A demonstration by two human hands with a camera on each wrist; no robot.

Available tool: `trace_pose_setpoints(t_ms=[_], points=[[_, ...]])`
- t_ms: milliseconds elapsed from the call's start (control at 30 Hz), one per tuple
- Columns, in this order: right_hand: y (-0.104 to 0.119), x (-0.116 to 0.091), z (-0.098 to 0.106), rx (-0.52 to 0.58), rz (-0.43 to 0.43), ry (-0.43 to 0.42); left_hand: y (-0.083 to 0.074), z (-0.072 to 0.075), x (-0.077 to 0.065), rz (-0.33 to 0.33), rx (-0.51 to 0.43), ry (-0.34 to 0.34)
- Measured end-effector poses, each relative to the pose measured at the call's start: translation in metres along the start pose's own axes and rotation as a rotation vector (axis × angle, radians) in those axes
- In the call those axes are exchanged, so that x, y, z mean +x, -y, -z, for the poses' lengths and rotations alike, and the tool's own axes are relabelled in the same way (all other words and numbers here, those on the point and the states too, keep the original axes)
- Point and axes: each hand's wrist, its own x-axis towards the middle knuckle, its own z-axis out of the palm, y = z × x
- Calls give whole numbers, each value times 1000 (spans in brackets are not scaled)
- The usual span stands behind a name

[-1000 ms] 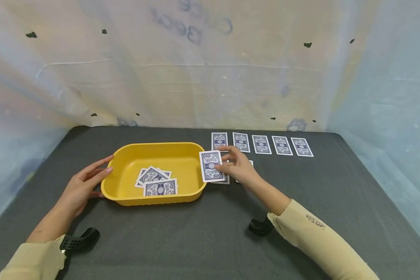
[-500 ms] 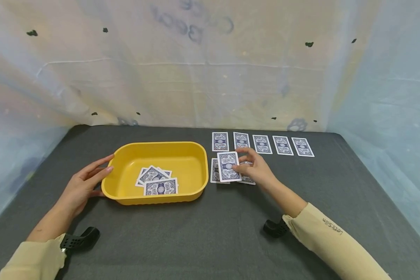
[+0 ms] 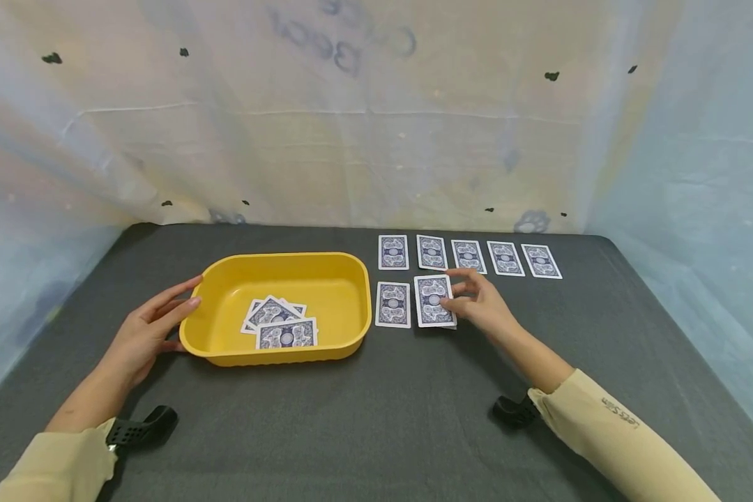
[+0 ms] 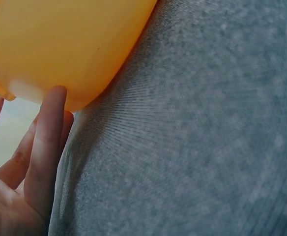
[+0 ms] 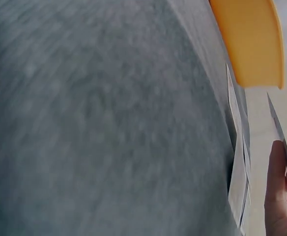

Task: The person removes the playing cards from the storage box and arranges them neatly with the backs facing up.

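Observation:
My right hand [image 3: 480,303] pinches a playing card [image 3: 431,300] at its right edge, blue patterned back up. In the head view the card overlaps another card lying below it, of which only a sliver shows. In the right wrist view the held card [image 5: 278,120] appears edge-on, raised off the cloth. My left hand [image 3: 153,324] rests against the left end of a yellow tray [image 3: 358,338], its fingers fairly straight at the rim and outer wall. Inside the tray several cards [image 3: 286,333] overlap in a loose pile, backs up.
Along the back right, several face-down cards [image 3: 468,256] form a row. Nearer, one more card [image 3: 392,305] lies just right of the tray. Dark grey cloth [image 3: 326,432] covers the table, and a pale patterned curtain [image 3: 326,153] hangs behind it.
My right hand has carried the card rightward, from the tray's right rim, past the nearest card, to over the one beside it. My left hand and the tray have stayed in place.

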Motion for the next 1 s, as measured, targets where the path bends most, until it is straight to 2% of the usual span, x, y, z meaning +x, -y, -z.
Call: trace_pose_setpoints(t_ms=[267, 433, 767, 1000], points=[[-10, -6, 22, -19, -29, -34, 1, 0, -1, -32, -6, 2], [-17, -10, 32, -37, -44, -53, 2, 0, -1, -28, 0, -4], [-21, -16, 45, -72, -13, -74, 1, 0, -1, -29, 13, -8], [-26, -15, 51, -154, -45, -103, 2, -1, -1, -20, -7, -2]])
